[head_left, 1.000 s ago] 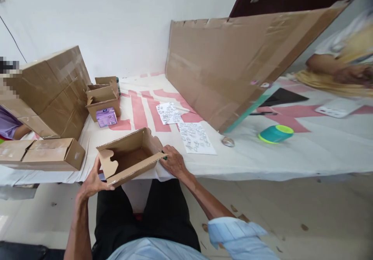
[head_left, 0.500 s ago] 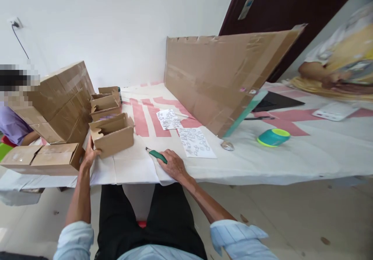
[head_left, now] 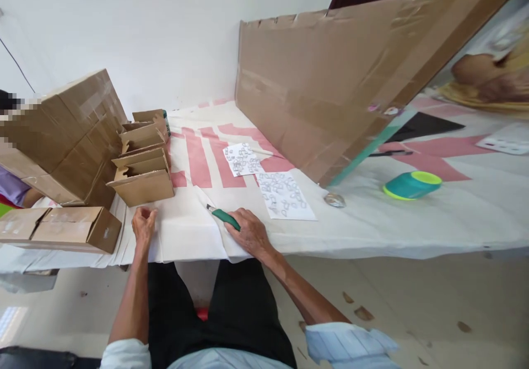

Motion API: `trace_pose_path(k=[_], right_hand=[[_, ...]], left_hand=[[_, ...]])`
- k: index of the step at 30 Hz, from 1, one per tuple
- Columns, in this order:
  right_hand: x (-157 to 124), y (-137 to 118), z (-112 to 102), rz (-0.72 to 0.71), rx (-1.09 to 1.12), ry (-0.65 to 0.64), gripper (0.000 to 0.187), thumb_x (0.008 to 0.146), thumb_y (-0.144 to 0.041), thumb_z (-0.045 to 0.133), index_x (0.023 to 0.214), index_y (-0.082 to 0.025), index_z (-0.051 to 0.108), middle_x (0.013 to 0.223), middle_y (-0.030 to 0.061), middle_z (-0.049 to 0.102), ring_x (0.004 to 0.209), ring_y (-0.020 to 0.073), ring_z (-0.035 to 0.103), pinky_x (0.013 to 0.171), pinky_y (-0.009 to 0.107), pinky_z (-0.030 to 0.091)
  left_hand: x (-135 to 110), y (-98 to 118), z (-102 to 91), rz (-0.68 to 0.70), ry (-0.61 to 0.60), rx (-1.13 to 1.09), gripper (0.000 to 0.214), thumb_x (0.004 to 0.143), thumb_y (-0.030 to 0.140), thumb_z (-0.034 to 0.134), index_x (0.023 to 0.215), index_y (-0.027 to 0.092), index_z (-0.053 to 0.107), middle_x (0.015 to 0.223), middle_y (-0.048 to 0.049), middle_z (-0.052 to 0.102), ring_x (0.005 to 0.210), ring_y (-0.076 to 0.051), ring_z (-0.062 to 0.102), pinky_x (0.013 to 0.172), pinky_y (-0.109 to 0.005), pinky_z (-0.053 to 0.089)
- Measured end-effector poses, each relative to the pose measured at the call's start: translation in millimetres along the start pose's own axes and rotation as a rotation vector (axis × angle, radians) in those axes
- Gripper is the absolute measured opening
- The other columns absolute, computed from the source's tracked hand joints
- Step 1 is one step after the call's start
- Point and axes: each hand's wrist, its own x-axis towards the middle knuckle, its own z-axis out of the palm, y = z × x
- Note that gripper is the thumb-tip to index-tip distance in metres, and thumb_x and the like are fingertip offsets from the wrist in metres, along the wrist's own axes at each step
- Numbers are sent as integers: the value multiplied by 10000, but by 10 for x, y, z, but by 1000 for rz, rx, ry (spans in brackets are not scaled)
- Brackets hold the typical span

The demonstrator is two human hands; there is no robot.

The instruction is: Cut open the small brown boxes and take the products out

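Note:
A green utility knife (head_left: pixel 225 218) points left across the white cloth, with my right hand (head_left: pixel 250 234) closed round its handle and resting near the table's front edge. My left hand (head_left: pixel 144 224) is just in front of the nearest open cardboard box (head_left: pixel 145 188), its fingers curled in and its thumb to the right; I see nothing in it. Behind that box, more small open cardboard boxes (head_left: pixel 142 136) stand in a row going back. To the right of the knife lie two papers with small printed shapes, a nearer sheet (head_left: pixel 285 195) and a farther sheet (head_left: pixel 242 159).
A large cardboard panel (head_left: pixel 322 88) stands upright at the right. Beside it are a tape roll (head_left: pixel 334 200) and a teal-and-yellow object (head_left: pixel 412 185). At the left are a big carton (head_left: pixel 78 137) and a long closed box (head_left: pixel 70 227). Other people sit at both ends.
My left hand has let go of the nearest small box and drawn back toward me. That box now stands farther back, close to the row. My right hand keeps the knife in place.

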Motion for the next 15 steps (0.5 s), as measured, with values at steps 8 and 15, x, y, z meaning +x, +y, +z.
trace_pose_path(k=[8,15], right_hand=[[-23,-34,-65,-2,6,-6,156,994,-258,631,1108,-194,717,965,84,693,943,273,622,842,380,483],[-42,-58,-126,31,48,-16,148,1015,-270,607,1114,-217,704,979,86,704,944,277,619,846,392,483]], left_hand=[[576,338,369,-14,-129,77,406,832,569,737,678,194,721,722,-124,751,774,-305,715,760,-379,518],[916,398,566,20,-162,74,449,840,589,709,673,175,749,685,-120,754,717,-290,697,718,-371,508]])
